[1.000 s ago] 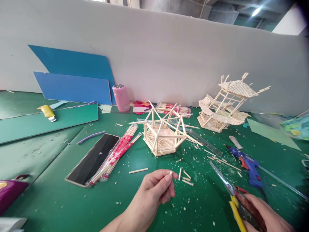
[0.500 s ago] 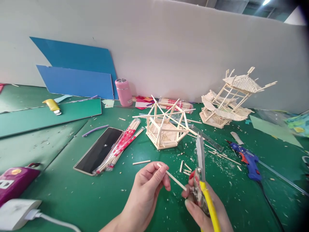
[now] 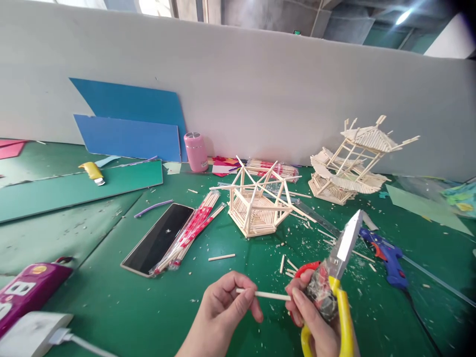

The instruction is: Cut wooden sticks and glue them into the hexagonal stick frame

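Note:
My left hand [image 3: 226, 310] pinches one end of a short pale wooden stick [image 3: 266, 295], held level low in the middle of the view. My right hand [image 3: 316, 317] grips scissors [image 3: 336, 277] with red and yellow handles; their blades point up and to the right, and the thumb touches the stick's other end. Just beyond the hands stands a hexagonal stick frame [image 3: 256, 206] on the green mat [image 3: 111, 297]. Short cut stick pieces [image 3: 286, 263] lie between the frame and my hands.
A finished stick pavilion [image 3: 353, 158] stands at the back right, a blue glue gun [image 3: 386, 255] right of the scissors. A black phone [image 3: 158, 238] and a bundle of wrapped sticks [image 3: 189, 233] lie left of the frame. A pink cup [image 3: 196, 151] and blue boards [image 3: 130, 124] stand against the wall.
My right hand has come in from the lower right with the scissors and met the stick's free end. The stick has swung from tilted to level, and the blades now lean right.

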Demonstrator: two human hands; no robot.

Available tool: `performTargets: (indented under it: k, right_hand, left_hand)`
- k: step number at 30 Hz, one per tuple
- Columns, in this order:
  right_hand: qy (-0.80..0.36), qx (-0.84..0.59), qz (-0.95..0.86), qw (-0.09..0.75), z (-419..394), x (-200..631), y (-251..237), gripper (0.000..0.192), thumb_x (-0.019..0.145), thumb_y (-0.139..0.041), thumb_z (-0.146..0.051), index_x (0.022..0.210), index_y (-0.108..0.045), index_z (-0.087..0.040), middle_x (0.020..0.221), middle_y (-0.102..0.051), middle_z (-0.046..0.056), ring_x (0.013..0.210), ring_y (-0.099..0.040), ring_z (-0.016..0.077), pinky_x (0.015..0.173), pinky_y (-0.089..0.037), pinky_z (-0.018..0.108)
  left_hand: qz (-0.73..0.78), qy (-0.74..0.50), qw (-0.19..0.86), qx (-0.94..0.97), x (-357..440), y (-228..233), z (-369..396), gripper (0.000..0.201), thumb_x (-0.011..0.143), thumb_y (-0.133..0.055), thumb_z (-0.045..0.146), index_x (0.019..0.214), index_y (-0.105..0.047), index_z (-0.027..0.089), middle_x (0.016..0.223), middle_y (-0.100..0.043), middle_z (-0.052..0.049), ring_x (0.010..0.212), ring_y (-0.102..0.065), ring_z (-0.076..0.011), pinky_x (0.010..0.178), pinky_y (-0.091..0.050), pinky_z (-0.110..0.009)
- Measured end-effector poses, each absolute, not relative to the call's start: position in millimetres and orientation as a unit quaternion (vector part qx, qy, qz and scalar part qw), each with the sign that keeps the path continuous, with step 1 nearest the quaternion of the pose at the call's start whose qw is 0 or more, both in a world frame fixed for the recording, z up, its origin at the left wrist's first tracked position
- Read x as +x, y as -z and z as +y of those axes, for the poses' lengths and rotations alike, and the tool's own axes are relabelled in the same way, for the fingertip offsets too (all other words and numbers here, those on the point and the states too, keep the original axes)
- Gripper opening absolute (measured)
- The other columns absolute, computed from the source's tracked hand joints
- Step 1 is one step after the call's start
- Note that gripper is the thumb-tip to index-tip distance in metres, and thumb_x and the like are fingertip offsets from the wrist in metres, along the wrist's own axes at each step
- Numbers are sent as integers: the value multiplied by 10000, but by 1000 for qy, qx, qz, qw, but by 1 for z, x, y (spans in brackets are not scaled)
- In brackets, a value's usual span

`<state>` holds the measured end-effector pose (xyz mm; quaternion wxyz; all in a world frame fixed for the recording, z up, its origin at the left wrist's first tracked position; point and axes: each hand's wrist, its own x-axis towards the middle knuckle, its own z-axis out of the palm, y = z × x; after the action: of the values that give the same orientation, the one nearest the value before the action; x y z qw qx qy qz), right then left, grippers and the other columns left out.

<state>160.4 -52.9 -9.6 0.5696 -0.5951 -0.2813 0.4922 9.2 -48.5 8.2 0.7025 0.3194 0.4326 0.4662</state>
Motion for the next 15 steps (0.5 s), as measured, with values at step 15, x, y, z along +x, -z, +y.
performTargets:
  k: [15]
  right_hand:
    - [-420, -613, -343, 575, -58, 142, 4, 386, 534, -750, -447, 769, -545, -220, 506, -540, -54, 398, -519, 108, 404, -468, 205]
  left_hand:
    - [450, -272, 419, 740, 13, -12, -41, 217, 841, -473, 241, 776, -677, 202, 712, -653, -98, 673, -566, -221, 664, -358, -306]
